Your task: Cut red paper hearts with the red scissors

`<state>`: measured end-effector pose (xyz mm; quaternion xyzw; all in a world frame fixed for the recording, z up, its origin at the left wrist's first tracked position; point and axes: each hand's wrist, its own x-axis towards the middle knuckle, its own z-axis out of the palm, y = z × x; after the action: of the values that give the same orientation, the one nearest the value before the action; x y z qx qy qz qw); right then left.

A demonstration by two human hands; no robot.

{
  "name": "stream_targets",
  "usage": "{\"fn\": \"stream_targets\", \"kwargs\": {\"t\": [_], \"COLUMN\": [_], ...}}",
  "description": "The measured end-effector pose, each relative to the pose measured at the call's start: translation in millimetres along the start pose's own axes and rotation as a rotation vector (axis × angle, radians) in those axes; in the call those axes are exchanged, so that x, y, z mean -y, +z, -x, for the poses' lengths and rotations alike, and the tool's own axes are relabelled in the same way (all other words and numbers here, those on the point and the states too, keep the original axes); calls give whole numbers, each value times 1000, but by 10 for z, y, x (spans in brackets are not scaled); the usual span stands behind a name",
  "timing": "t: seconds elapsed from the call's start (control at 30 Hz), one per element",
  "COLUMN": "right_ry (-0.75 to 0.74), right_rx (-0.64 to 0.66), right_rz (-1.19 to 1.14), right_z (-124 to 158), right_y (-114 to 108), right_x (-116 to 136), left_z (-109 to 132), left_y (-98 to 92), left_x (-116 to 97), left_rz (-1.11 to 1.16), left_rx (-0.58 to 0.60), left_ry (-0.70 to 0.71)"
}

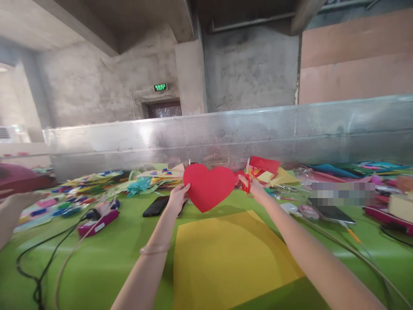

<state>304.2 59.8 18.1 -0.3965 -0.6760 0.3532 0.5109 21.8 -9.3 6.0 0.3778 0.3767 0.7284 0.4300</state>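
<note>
A heart cut from red paper (209, 186) is held upright above the table, flat side towards me. My left hand (178, 199) pinches its left edge between thumb and fingers. Just right of the heart, my right hand (252, 185) is closed around red looped handles (247, 184) that look like those of scissors; the blades cannot be made out. Below both hands a large yellow sheet (229, 254) lies flat on the green tabletop (132, 258).
A dark phone (156, 206) lies left of my left wrist. Purple power strips (98, 223) with cables stand on both sides. Coloured paper scraps (161, 176) crowd the back, before a perforated metal barrier (193, 137). Another person's arm (16, 213) reaches in at left.
</note>
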Motion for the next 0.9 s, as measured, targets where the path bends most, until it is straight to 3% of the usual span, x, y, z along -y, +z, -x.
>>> {"fn": "stream_targets", "kwargs": {"t": [0.3,0.6,0.8,0.9], "right_ry": [16,84,98,70], "right_rx": [120,-35,-216,-273], "right_rz": [-152,-73,95,152], "right_z": [129,-4,-64,-70], "right_y": [19,-35,-99,-133], "right_x": [144,41,-68,-76], "left_z": [134,393,597,680], "left_y": [7,-133,-180,-205], "left_x": [40,98,-2,24], "left_rz": [-8,-30,-189,-431], "left_rx": [-46,-141,77,266], "left_ry": [-20,-126,-266,-208]}}
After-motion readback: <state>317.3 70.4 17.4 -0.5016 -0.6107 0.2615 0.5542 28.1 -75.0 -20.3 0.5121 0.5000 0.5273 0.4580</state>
